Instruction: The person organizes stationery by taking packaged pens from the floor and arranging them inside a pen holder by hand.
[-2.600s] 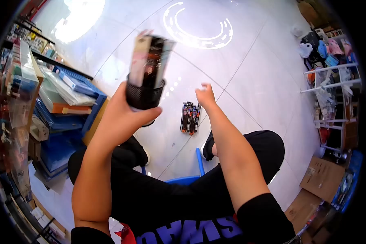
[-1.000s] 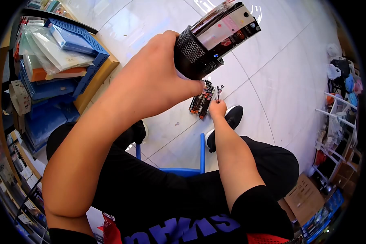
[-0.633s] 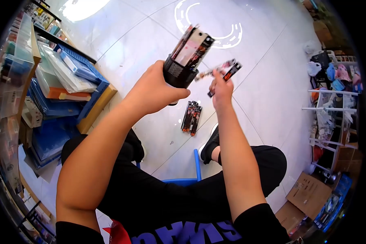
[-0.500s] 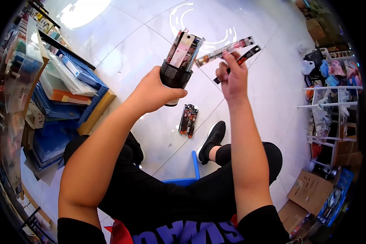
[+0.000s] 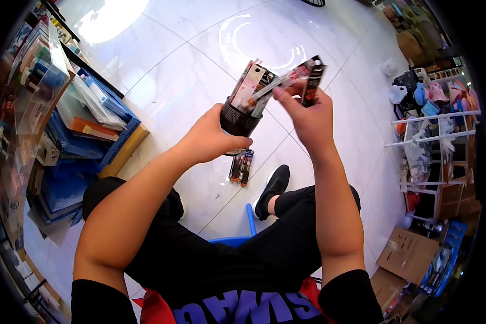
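Note:
My left hand [image 5: 206,136] is wrapped round a black mesh pen cup [image 5: 236,120], held tilted above the floor. Slim packets [image 5: 248,85] in clear and printed wrappers stand crowded in the cup, their tops sticking out. In my right hand [image 5: 311,117] are two slim packets. One is a long, clear printed packet [image 5: 286,77], whose lower end overlaps the cup's mouth; whether it is inside I cannot tell. The other is a black packet [image 5: 312,86], pinched upright by the fingers. Below the cup, several dark packets with orange ends [image 5: 241,168] lie together on the floor.
Shelving with blue folders and plastic sleeves [image 5: 92,127] stands on the left. A white rack [image 5: 434,132] with hanging goods is on the right, above cardboard boxes [image 5: 407,254] and a blue crate [image 5: 445,259]. A blue stool [image 5: 251,218] shows between my legs.
My right hand has come left and a little down, turning its packets, so the clear one now reaches the cup. My left hand and the cup sit slightly lower in view.

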Demonstrator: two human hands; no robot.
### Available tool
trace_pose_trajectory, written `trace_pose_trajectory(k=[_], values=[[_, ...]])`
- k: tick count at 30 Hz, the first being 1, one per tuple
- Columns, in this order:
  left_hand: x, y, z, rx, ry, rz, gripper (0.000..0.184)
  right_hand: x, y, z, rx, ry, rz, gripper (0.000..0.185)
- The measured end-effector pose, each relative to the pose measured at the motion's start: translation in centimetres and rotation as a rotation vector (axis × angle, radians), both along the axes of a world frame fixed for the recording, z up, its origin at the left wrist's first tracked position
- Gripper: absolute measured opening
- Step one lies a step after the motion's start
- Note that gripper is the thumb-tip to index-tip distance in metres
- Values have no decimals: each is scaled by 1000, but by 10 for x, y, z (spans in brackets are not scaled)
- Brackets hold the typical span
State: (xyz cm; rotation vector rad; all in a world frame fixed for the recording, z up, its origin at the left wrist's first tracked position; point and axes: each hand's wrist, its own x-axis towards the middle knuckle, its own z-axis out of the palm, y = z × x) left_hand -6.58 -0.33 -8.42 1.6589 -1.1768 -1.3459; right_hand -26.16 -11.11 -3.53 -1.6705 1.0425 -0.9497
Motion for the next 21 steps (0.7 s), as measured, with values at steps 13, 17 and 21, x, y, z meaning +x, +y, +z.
trace_pose_trajectory(k=[13, 17, 21], values=[[-6, 1, -5, -27, 80, -22, 76, -27, -20, 31, 439, -456, 240, 35], [-11, 5, -6, 12, 103, -42, 77, -15, -10, 34, 361, -347, 187, 42], [-14, 7, -5, 29, 105, -50, 80, -25, -12, 33, 310, -200, 211, 40]])
